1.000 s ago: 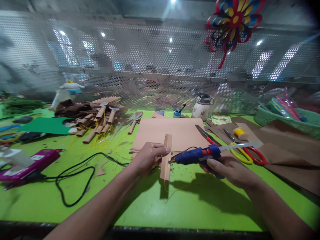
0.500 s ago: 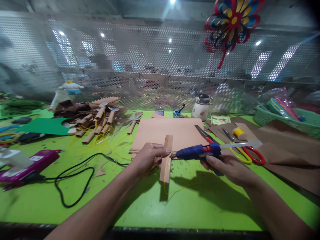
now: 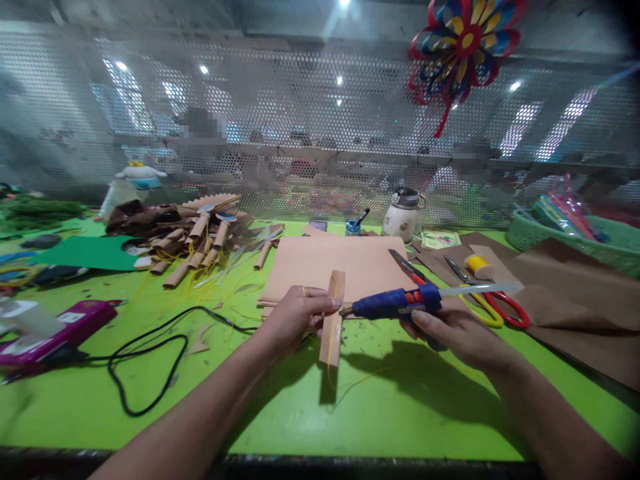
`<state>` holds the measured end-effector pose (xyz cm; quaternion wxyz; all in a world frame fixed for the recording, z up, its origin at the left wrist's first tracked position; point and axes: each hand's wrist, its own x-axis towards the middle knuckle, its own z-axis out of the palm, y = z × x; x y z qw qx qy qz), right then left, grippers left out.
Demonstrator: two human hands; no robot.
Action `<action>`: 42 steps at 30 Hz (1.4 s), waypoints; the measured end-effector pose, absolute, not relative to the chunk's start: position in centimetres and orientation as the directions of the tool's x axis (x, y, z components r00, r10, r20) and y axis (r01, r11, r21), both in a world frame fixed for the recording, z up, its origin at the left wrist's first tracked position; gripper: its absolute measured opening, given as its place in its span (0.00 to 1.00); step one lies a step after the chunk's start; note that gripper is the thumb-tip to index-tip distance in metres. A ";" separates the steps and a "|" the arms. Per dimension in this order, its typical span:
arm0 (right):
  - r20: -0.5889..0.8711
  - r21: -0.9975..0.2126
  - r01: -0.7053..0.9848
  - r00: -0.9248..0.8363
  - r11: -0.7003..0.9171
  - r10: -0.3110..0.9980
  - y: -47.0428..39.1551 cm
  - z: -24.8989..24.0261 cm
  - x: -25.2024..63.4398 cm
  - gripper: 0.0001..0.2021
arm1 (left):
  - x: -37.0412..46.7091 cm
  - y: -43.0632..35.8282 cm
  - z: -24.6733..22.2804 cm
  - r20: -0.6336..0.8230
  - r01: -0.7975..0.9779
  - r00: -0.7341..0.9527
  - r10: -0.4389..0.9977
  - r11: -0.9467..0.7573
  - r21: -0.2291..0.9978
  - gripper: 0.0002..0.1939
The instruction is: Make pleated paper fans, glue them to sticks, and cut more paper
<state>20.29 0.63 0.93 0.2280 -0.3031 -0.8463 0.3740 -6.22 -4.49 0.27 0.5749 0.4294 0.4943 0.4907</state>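
My left hand [image 3: 299,313] pinches a narrow brown paper strip [image 3: 331,340] near its middle, holding it above the green table. A yellow string [image 3: 334,367] runs along the strip and hangs off its lower end. Glue shines on the strip's right edge. My right hand [image 3: 450,330] is wrapped round a blue glue gun [image 3: 387,305], whose nozzle is at the strip's right edge beside my left fingertips. A clear glue stick [image 3: 467,289] sticks out of the gun's back. Brown paper sheets [image 3: 300,263] lie stacked behind the strip.
Scissors [image 3: 510,310] and a yellow thread spool [image 3: 479,267] lie at right, near a green basket [image 3: 615,243]. Paper rolls [image 3: 180,272] are heaped at left. A black cord [image 3: 117,373] loops beside a magenta power strip [image 3: 90,320]. A bottle [image 3: 401,217] stands behind.
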 end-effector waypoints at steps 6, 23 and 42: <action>0.094 -0.793 0.322 -0.774 0.518 0.626 0.6 0.6 20.8 0.24 | -6.4 -4.4 0.0 -0.167 -0.150 0.044 0.985 0.172 0.974 0.12; 0.075 -0.826 0.270 -0.817 0.495 0.572 0.5 0.4 20.7 0.24 | -6.4 -4.2 -0.1 -0.171 -0.148 0.028 0.985 0.173 0.974 0.12; 0.054 -0.841 0.268 -0.823 0.470 0.565 -0.2 1.0 20.4 0.23 | -6.3 -4.2 0.2 -0.156 -0.138 0.017 0.988 0.157 0.978 0.14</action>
